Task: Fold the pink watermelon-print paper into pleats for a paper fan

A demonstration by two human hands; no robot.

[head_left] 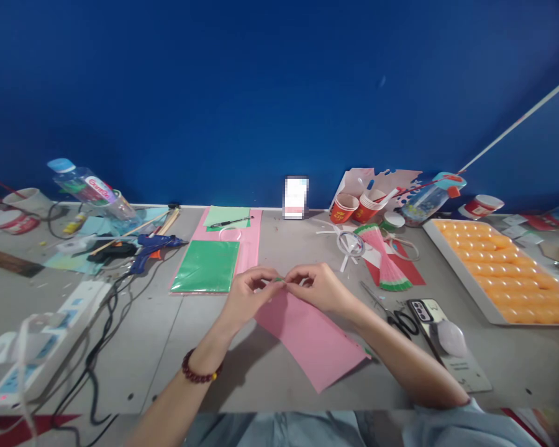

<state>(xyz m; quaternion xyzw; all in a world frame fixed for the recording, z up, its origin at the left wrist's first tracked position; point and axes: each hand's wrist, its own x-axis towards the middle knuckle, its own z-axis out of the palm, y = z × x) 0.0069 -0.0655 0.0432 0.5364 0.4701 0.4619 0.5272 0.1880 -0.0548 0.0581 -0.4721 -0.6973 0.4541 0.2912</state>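
A sheet of pink paper [313, 347] slants down over the table's near edge area, with a bit of green showing along its far and right edges. My left hand [254, 295] pinches its far edge between thumb and fingers. Right beside it, my right hand [319, 287] pinches the same edge, the fingertips of both hands almost meeting. Beyond my left hand lies a green paper pack [205, 266] on pink paper. To the right of my right hand are black-handled scissors [398, 320] and a pleated pink-and-green paper fan [384, 257].
A blue glue gun [153, 248] with cables and a power strip [56, 341] occupy the left. Behind stand a plastic bottle [90, 189], a lit phone [295, 197] and red paper cups [343, 208]. At right are another phone [428, 310] and a tray of orange balls [503, 267].
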